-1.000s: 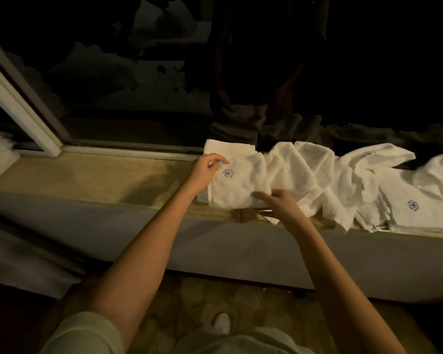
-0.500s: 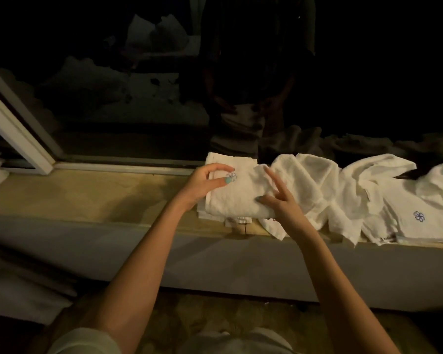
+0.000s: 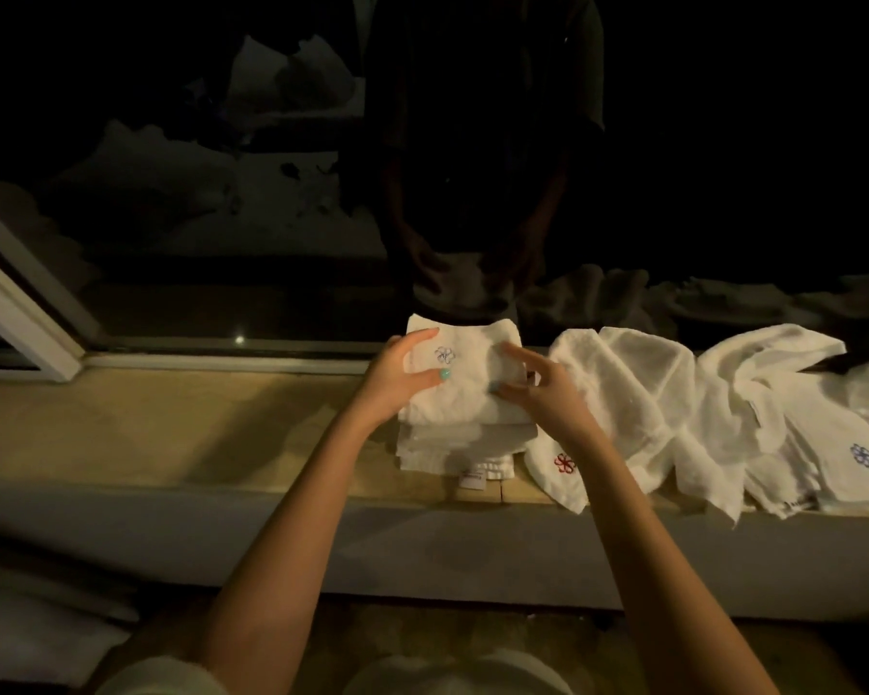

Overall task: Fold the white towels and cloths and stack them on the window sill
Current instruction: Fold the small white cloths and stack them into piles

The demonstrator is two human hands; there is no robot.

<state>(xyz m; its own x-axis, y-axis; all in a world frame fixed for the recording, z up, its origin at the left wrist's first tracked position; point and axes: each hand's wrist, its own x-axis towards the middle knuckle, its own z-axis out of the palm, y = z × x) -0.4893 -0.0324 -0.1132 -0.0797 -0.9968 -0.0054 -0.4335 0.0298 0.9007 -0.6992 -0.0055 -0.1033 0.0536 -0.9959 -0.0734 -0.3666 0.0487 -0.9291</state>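
Window sill (image 3: 171, 428) carries the stack (image 3: 452, 446). Unfolded cloths (image 3: 698, 403) lie heaped just right of the stack. Folded cloth (image 3: 472, 398) sits on top of the stack. Left hand (image 3: 402, 381) and right hand (image 3: 540, 396) rest on it with fingers spread, grasping nothing. Advice: square its edges with the layers beneath, then press flat.

The left hand (image 3: 397, 381) wears mint-green polish on its thumbnail (image 3: 445, 374), a small glossy spot. The right hand (image 3: 548, 393) shows a hint of the same polish at one fingertip (the dim light leaves it faint). Back from the fingers both forearms are bare. Far behind the left fingers a pale sleeve (image 3: 161, 680) begins, and pale clothing (image 3: 452, 672) shows between the arms.
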